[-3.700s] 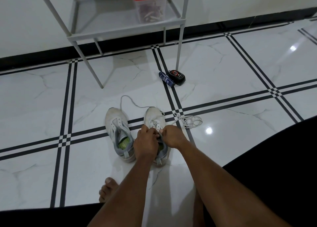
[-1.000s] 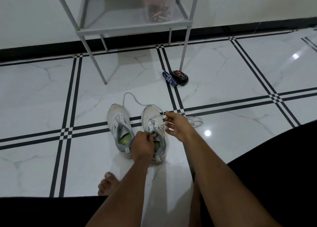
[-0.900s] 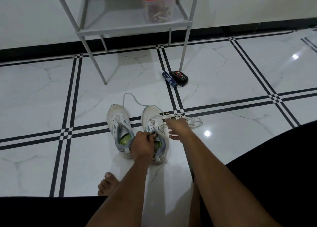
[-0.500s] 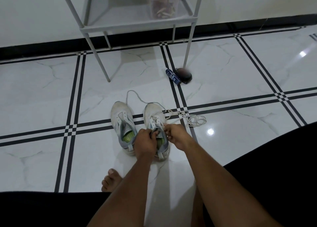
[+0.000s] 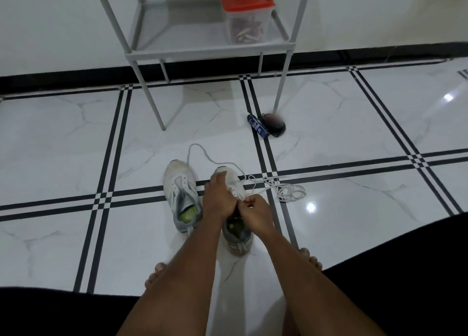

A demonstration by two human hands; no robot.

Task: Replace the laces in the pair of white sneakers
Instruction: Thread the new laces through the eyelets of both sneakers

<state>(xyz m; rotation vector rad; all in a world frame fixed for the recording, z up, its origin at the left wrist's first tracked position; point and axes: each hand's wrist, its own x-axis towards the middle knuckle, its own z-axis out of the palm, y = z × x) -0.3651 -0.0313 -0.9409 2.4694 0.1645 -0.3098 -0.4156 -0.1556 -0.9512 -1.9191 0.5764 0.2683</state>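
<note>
Red-lidded tub (image 5: 247, 15) of small pale pieces

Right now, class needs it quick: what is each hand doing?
Left hand: fingers straight, pressing down on the right-hand sneaker.
Right hand: curled, pinching the white lace at that sneaker's eyelets.
</note>
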